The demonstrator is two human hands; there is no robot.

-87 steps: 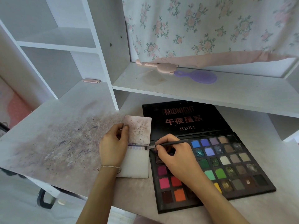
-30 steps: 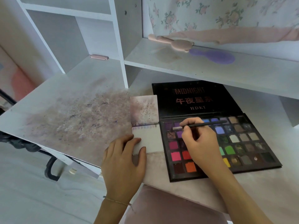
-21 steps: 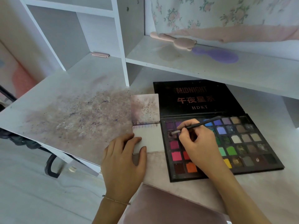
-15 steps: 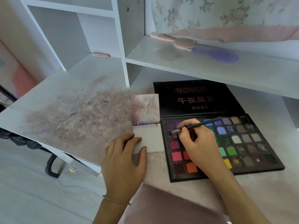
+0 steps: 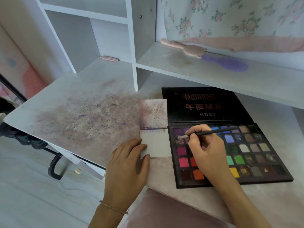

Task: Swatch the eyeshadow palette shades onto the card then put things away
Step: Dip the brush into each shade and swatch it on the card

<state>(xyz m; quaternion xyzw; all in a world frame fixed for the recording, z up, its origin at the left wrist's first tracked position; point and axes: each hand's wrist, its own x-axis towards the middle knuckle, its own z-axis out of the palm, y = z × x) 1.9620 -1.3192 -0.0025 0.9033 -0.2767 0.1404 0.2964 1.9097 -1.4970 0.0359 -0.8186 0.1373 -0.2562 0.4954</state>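
A large black eyeshadow palette (image 5: 256, 153) lies open on the desk, its lid (image 5: 204, 106) flat behind the pans. Left of it lies a small white card pad (image 5: 158, 147), its stained cover folded back and a row of pale purple swatches along its top edge. My left hand (image 5: 128, 168) rests on the pad's lower left corner, fingers flat. My right hand (image 5: 209, 153) pinches a thin black brush (image 5: 212, 133). The brush's pale tip sits over the purple pans at the palette's upper left.
The white desk (image 5: 79, 116) is smeared with powder left of the pad. On the shelf above lie a pink brush (image 5: 185, 47) and a purple brush (image 5: 228, 64) under a floral cloth. A pink clip (image 5: 109, 58) sits at the back left. A pink cushion (image 5: 164, 211) is below the desk edge.
My left hand slid from the pad's spine down to its lower left corner. My right hand carried the brush from the pad to the purple pans and dabs there.
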